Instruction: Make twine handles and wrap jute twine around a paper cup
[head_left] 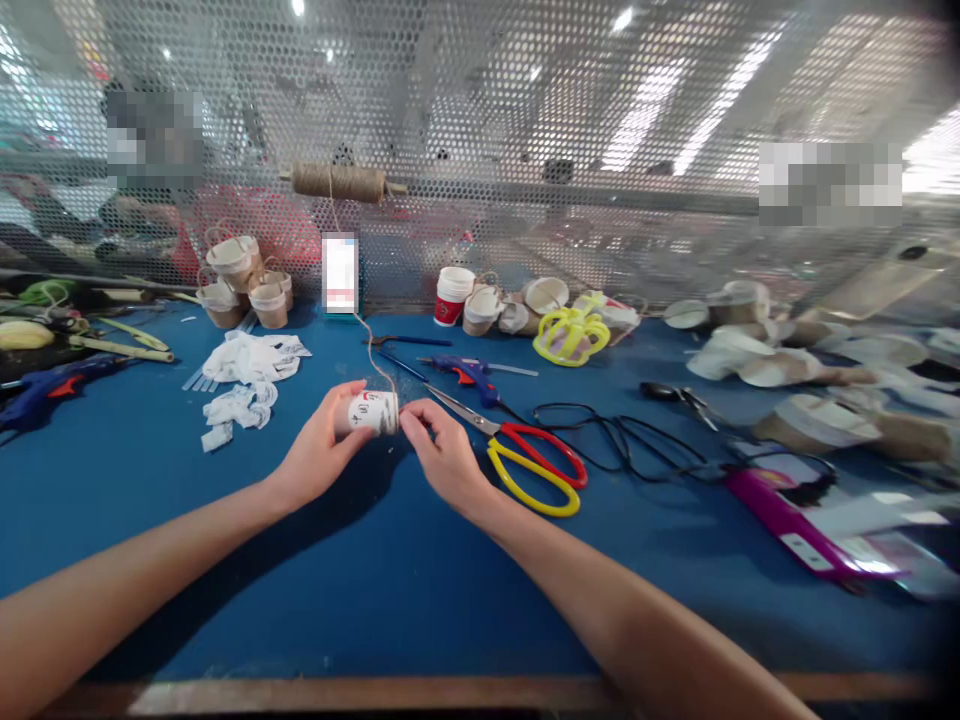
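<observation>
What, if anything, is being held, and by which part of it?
A printed paper cup, tipped sideways: the left grip holds its wall around the left end. The right grip is at the other end, near the twine; its exact hold is unclear.

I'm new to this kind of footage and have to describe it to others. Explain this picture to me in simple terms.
There is no machine here, only a person's two bare hands, seen by a camera worn on the head that looks forward and down. The left hand holds a small printed paper cup on its side. The right hand has its fingertips at the cup's end; what they pinch is too small to tell. Twine runs from the cup back toward a spool by a perforated metal screen. On the blue table lie scissors with red and yellow handles, a blue glue gun and white scraps.
</observation>
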